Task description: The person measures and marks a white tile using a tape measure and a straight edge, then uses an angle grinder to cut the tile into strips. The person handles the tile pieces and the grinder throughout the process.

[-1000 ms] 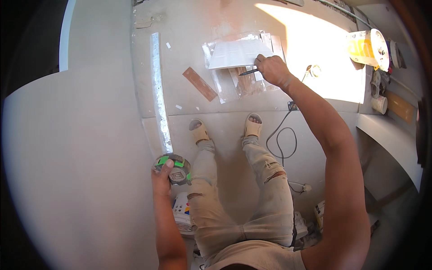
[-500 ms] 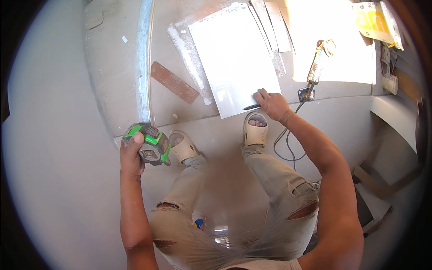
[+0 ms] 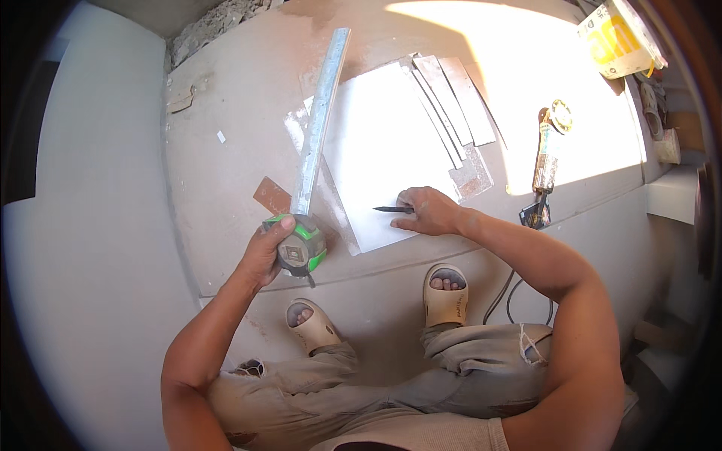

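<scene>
My left hand point(image 3: 265, 252) is wrapped round a green and black tape measure point(image 3: 298, 245), thumb on top. From its case a pale, silvery blade point(image 3: 322, 116) sticks out away from me, passing over the left edge of a glossy white tile point(image 3: 383, 135). Between the fingers of my right hand point(image 3: 430, 210) is a dark pencil-like marker point(image 3: 392, 209), its tip pointing left over the near part of the tile. Whether that tip touches the tile I cannot tell.
Narrow cut strips point(image 3: 465, 101) lie along the tile's right side, and a reddish-brown piece point(image 3: 272, 195) at its left. An angle grinder point(image 3: 549, 150) with a cord rests at the right. Farther back stands a white and yellow bucket point(image 3: 618, 41). My sandalled feet point(image 3: 445, 295) are close below the tile.
My left hand has brought the tape measure to the right, closer to the tile, its blade now slanting over the edge. My right hand has lifted the marker, and the view has tilted farther ahead.
</scene>
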A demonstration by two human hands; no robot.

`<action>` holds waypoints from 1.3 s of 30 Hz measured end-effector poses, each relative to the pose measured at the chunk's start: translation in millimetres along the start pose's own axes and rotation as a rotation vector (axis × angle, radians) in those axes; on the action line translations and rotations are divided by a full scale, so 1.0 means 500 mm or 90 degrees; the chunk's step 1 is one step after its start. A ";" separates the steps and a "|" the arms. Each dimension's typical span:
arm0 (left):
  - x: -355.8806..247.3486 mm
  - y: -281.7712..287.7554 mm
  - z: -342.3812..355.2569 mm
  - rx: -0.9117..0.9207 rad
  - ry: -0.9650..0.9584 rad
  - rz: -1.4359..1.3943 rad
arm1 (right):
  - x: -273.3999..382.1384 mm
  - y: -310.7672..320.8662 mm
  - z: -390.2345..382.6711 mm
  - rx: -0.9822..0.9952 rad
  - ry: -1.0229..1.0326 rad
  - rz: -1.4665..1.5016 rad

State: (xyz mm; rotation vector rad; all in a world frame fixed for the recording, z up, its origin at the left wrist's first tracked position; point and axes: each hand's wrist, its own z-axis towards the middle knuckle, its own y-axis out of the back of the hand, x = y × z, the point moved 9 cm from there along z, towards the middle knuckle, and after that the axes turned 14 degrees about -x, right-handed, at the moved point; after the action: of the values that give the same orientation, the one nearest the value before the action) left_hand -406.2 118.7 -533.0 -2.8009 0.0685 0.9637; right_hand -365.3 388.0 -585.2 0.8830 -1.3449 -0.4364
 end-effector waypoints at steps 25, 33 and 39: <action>0.151 -0.112 -0.019 0.166 0.070 0.767 | -0.364 0.265 -0.214 -0.243 -0.463 -0.176; 0.207 -0.203 0.058 0.248 0.063 0.771 | -0.025 0.053 -0.121 0.085 -0.499 0.659; 0.239 -0.310 0.025 0.340 0.045 0.576 | 0.066 -0.028 -0.145 0.203 -0.471 0.662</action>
State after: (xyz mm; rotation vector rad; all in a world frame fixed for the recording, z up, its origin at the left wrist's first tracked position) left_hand -303.9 275.1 -592.4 -2.2429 1.4489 0.7956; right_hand -286.4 376.8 -572.7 0.1405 -2.3752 0.3230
